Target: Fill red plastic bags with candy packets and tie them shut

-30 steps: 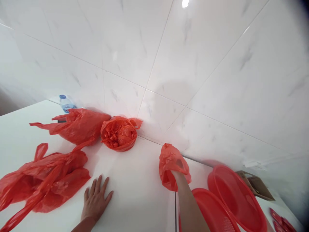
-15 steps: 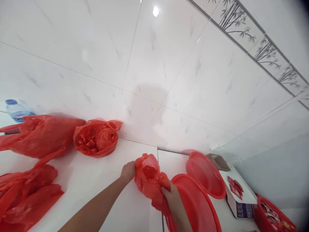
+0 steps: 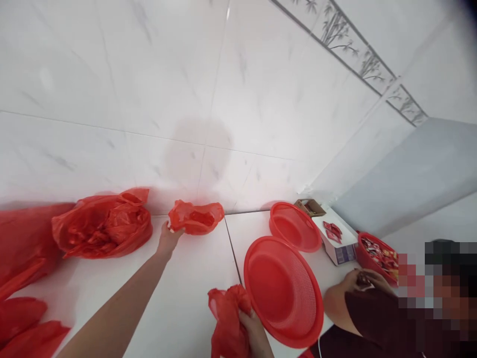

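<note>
Left hand pinching the rim of an open red bag by the wall at twelve o'clock, right hand gripping a crumpled red bag (bunched tight) at six o'clock.

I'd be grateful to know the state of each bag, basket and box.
Small bag at left hand, open
Bunched bag in right hand, crumpled
Large bag, open, stuffed
Front basket, open
Back basket, open
Packet basket, filled
Brown box, open
White box, apparently closed
Leftmost bags, unclear
</note>
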